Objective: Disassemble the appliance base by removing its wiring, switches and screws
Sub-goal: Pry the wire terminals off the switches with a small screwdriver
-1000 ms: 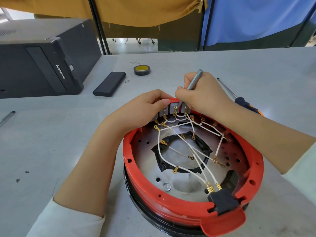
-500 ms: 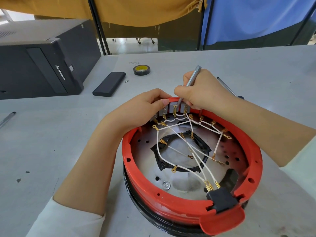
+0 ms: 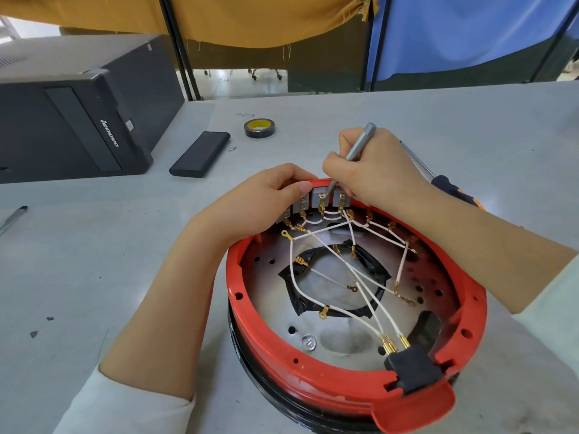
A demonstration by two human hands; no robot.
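A round red appliance base (image 3: 266,336) with a black lower band lies open on the grey table. White wires (image 3: 366,296) with brass terminals cross its metal floor to a black plug block (image 3: 412,372) at the near rim. A row of grey switches (image 3: 319,200) lines the far rim. My left hand (image 3: 260,202) grips that far rim beside the switches. My right hand (image 3: 376,170) holds a thin grey screwdriver (image 3: 357,151) like a pen, its tip on a switch terminal.
A black computer case (image 3: 75,120) stands at the left. A black slab (image 3: 200,153), a small bit (image 3: 232,148) and a tape roll (image 3: 259,128) lie behind the base. A second screwdriver (image 3: 445,183) lies behind my right wrist. A pen (image 3: 12,216) rests at the left edge.
My right hand has shifted slightly left with the grey screwdriver, and its tip has come down onto a switch terminal. My left hand stays on the rim.
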